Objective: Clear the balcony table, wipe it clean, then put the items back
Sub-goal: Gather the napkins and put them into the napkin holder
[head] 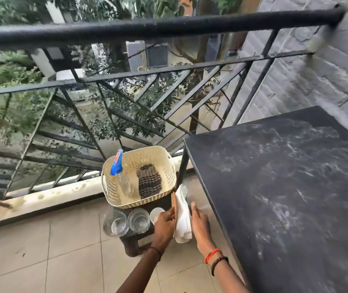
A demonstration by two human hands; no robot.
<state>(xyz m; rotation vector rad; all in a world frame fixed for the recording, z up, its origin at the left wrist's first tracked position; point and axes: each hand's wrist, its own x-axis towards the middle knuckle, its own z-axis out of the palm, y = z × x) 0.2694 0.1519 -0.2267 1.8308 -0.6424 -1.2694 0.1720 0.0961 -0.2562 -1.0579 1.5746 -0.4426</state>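
Hands are meeting at lower centre: the left hand (164, 220) is curling its fingers round a thin brown napkin holder (174, 208), while the right hand (199, 222) is pressing straight fingers against its crumpled white napkins (182, 218). The dusty, matte black table (285, 187) is filling the right side.

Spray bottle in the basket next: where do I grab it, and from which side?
Take the spray bottle by its clear neck just under the blue trigger head, coming from above. It leans head-up against the left wall of the basket, body down inside, so the walls block a side approach.
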